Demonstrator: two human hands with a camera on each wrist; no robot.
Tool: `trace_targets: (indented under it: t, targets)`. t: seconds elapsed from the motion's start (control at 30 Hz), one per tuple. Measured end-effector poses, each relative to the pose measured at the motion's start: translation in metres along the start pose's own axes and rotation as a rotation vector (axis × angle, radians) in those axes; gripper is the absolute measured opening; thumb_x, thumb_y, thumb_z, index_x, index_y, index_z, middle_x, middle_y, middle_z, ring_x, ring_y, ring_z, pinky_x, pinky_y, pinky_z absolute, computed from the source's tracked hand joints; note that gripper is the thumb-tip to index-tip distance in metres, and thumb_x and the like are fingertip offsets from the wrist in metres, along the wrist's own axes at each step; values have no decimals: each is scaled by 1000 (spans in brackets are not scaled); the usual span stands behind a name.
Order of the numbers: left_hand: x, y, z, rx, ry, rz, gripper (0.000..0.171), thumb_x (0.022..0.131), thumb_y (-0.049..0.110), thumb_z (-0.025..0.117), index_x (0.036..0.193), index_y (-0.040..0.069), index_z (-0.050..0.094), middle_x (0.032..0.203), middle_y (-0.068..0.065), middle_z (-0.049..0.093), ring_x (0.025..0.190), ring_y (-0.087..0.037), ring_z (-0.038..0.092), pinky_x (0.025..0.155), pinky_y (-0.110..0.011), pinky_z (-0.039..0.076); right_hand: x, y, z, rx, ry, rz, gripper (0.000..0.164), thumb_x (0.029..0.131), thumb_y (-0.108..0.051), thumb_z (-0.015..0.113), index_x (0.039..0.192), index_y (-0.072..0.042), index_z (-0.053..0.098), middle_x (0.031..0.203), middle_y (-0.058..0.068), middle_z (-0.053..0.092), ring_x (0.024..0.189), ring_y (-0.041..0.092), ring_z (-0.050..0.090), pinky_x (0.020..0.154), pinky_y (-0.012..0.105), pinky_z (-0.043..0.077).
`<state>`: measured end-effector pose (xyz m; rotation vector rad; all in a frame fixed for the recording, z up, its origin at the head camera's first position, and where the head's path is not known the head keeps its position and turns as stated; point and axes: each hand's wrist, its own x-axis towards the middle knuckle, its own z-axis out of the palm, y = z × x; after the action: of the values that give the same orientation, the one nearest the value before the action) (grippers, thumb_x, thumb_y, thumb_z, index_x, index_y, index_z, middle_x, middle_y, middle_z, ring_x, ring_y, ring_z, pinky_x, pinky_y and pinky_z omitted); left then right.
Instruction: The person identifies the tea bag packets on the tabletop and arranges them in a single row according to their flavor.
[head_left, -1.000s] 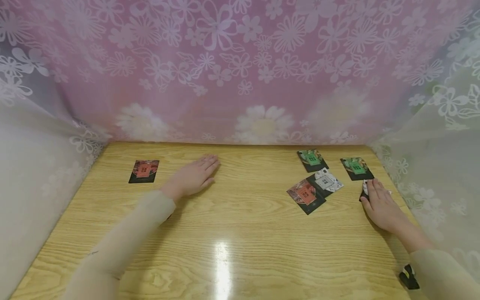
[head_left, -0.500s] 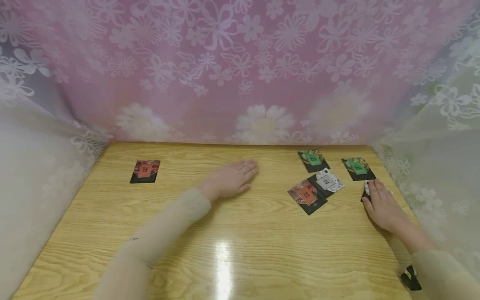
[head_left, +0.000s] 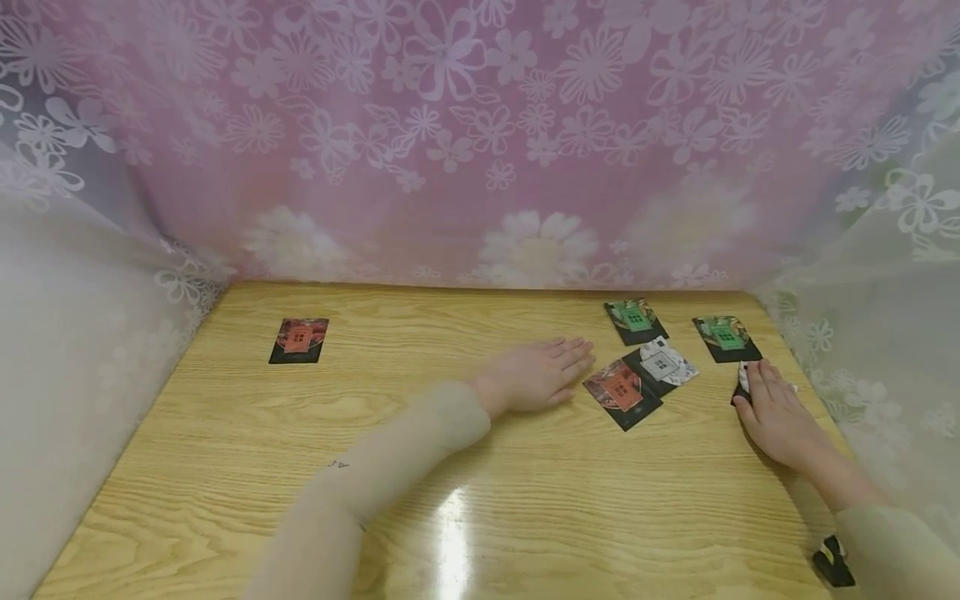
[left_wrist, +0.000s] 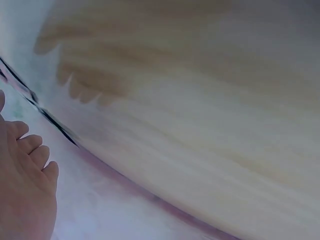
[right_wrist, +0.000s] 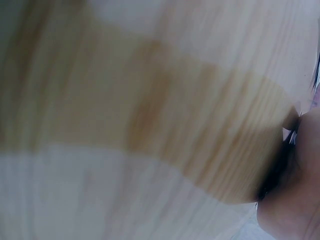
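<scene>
My left hand (head_left: 531, 377), fingers extended, just beside overlapping red packet (head_left: 622, 396); my right hand (head_left: 780, 422), fingers straight, partly covers black-and-white packet (head_left: 743, 380).

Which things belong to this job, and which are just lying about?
Likely job:
packet under right hand
overlapping red packet and white packet beside left hand
two green packets
lone red packet

Apparently incidental:
black object near right sleeve
floral backdrop

High forward-down head view, close wrist views
</scene>
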<state>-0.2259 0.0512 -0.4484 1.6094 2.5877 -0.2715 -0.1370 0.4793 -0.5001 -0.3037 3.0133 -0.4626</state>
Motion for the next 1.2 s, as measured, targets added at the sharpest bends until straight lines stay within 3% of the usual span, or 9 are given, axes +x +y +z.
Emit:
trace_targets:
  t: [0.27, 0.63, 0.87, 1.2]
  targets:
    - [30, 33, -12, 105, -29, 34, 68, 116, 49, 25, 173, 13, 10, 181, -6, 10, 168, -21, 9, 139, -32, 9, 0, -7, -7, -5, -32, 32, 75, 118, -38, 20, 162, 17, -7, 165, 48, -8, 158, 59, -13, 130, 69, -12]
    - [60, 66, -22, 201, -69, -28, 69, 116, 52, 20, 173, 16, 7, 181, -1, 8, 168, -15, 6, 139, -29, 9, 0, -7, -5, -22, -12, 17, 73, 119, -35, 20, 162, 18, -6, 165, 48, -7, 158, 59, -13, 131, 64, -16]
    - [66, 73, -19, 253, -130, -67, 69, 116, 53, 21, 173, 18, 3, 181, 0, 4, 168, -14, 5, 139, -29, 8, -2, -17, -11, -10, -40, 37, 73, 119, -34, 20, 161, 19, -6, 164, 50, -7, 157, 61, -11, 130, 69, -11]
    - [61, 69, -6, 244, -113, -87, 66, 117, 49, 23, 173, 17, 11, 181, -1, 12, 168, -15, 11, 138, -29, 14, -5, -28, -16, -20, -51, 53, 70, 119, -30, 22, 160, 21, -4, 163, 51, -5, 156, 62, -8, 130, 72, -7]
